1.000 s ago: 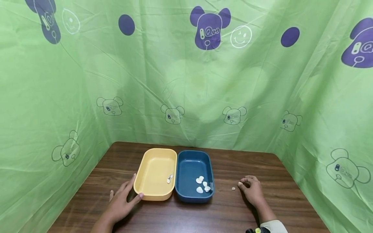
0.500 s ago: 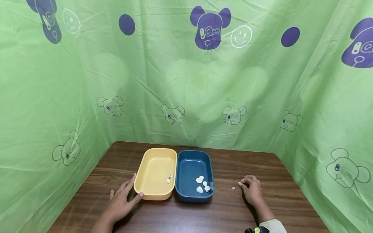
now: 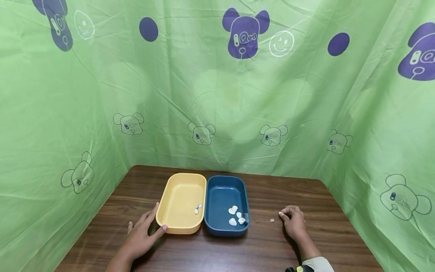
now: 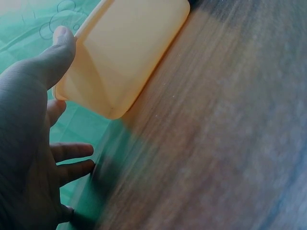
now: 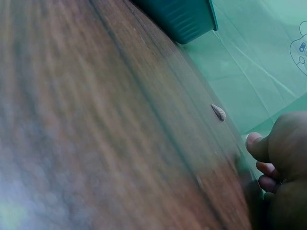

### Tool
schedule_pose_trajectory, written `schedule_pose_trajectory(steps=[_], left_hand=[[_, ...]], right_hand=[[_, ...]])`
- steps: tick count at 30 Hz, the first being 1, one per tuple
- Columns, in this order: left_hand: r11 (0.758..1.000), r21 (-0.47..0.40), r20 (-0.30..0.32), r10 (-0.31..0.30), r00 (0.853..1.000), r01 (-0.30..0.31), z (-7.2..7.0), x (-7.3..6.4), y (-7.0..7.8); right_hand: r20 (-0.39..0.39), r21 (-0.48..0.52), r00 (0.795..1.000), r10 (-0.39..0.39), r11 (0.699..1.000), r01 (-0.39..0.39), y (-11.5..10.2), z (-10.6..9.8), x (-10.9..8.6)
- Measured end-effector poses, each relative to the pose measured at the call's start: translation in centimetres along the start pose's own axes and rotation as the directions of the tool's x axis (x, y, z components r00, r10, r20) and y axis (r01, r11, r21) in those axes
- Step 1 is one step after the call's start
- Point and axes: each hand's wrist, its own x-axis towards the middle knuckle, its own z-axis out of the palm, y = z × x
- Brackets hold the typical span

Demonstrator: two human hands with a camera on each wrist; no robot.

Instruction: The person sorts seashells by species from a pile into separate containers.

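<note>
With thumb and index finger spread, my left hand [image 3: 139, 238] touches the near-left corner of a yellow tray [image 3: 180, 230]. In the left wrist view its thumb [image 4: 63, 45] lies at the rim, and the other fingers extend below. My right hand [image 3: 295, 223] rests on the table at the right, fingers loosely curled; nothing shows in its grip. Just left of its thumb lies a small beige seashell [image 3: 272, 220], apart from the hand; the right wrist view shows this shell [image 5: 218, 112] as pointed. The inner side of the right fingers is partly hidden.
Against the yellow tray's right side stands a blue tray [image 3: 225, 231] with several white shells [image 3: 232, 221] at its near right. A few small pale shells [image 3: 197, 210] lie in the yellow tray. Green curtains [image 3: 217, 94] enclose the wooden table [image 3: 210, 253] behind and at both sides.
The right hand has shifted very slightly right, away from the small shell. The left hand, the trays and their shells stay where they were.
</note>
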Motion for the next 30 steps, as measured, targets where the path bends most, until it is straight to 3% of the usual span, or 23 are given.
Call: schedule_pose_trajectory(steps=[6, 14, 30], left_hand=[[1.0, -0.001, -0.006, 0.005, 1.0, -0.005, -0.1, 0.0, 0.0], [1.0, -0.001, -0.011, 0.011, 1.0, -0.011, -0.2, 0.0, -0.1], [1.0, 0.004, -0.005, 0.003, 1.0, -0.003, 0.0, 0.0, -0.1]], right_hand=[[-0.042, 0.059, 0.999, -0.018, 0.998, 0.021, -0.6, -0.1, 0.1], [0.011, 0.047, 1.0, 0.022, 0.999, -0.022, -0.7, -0.2, 0.1], [-0.004, 0.085, 1.0, -0.008, 0.996, 0.009, -2.9, -0.6, -0.1]])
